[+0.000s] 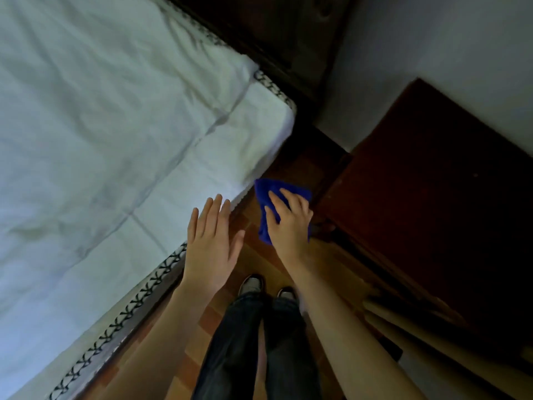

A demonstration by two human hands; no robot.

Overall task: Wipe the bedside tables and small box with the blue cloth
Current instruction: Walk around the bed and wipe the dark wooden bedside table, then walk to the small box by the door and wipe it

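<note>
My right hand (pixel 288 219) holds the blue cloth (pixel 266 197) in the air above the wooden floor, just left of the dark reddish-brown bedside table (pixel 427 180). The cloth hangs crumpled under my fingers and does not touch the table. My left hand (pixel 212 241) is flat with fingers apart and holds nothing; it hovers at the corner of the bed. I see no small box.
A bed with a white sheet (pixel 101 140) and a patterned mattress edge (pixel 121 319) fills the left. A dark headboard (pixel 274 39) stands at the top, a grey wall (pixel 447 47) behind the table. My legs and shoes (pixel 253 284) stand on the floor. Pale rolled tubes (pixel 403 321) lie bottom right.
</note>
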